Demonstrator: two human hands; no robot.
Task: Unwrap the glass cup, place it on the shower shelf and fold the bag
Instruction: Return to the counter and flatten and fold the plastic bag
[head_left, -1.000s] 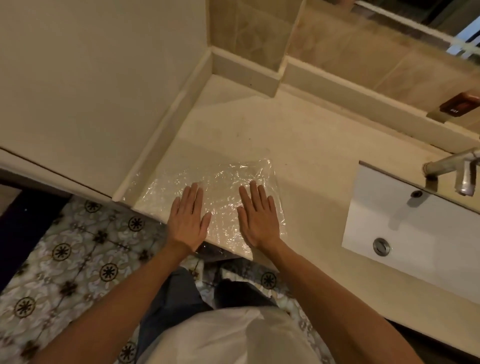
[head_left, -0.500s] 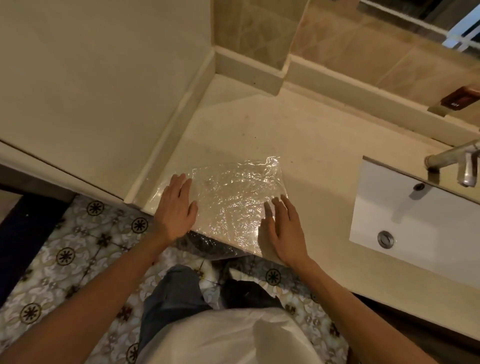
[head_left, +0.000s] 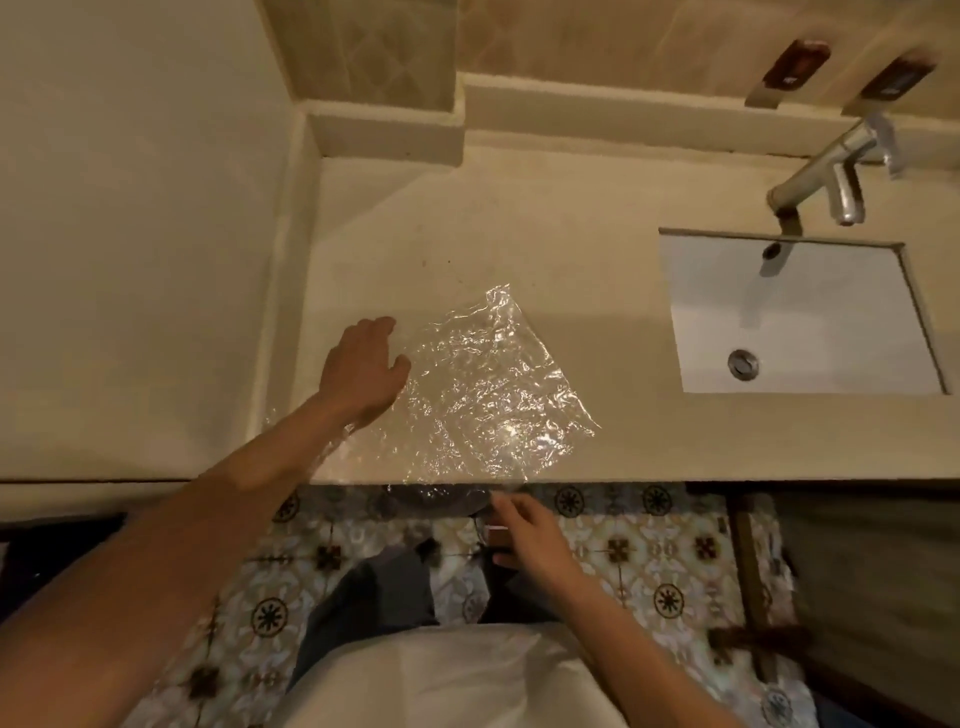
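**Bag flattened on the desk, ready for the fold**

The left hand (head_left: 363, 371) lies palm-down with fingers nearly straight, pressing the left edge of the clear, crinkled plastic bag (head_left: 483, 384); its grip closes on nothing, it only pins the sheet. The right hand (head_left: 524, 535) hangs below the desk's front edge, fingers loosely curled, fingertips close to the strip of bag that droops over that edge. Whether they pinch the film or merely approach it, I cannot tell.

The bag is spread almost flat on the beige stone desk (head_left: 545, 223), well left of the white rectangular sink (head_left: 800, 322), its near edge overhanging the front lip toward the patterned tile floor (head_left: 623, 545). A chrome tap (head_left: 826, 176) stands behind the sink. No glass cup shows, nor any shower shelf, so that part of the task is probably done already.

The step in hand looks like the folding. The next move likely calls for the right hand to take the hanging edge and carry it up over the sheet while the left keeps it from sliding; thin film slips and springs back, so a firm crease will be needed.
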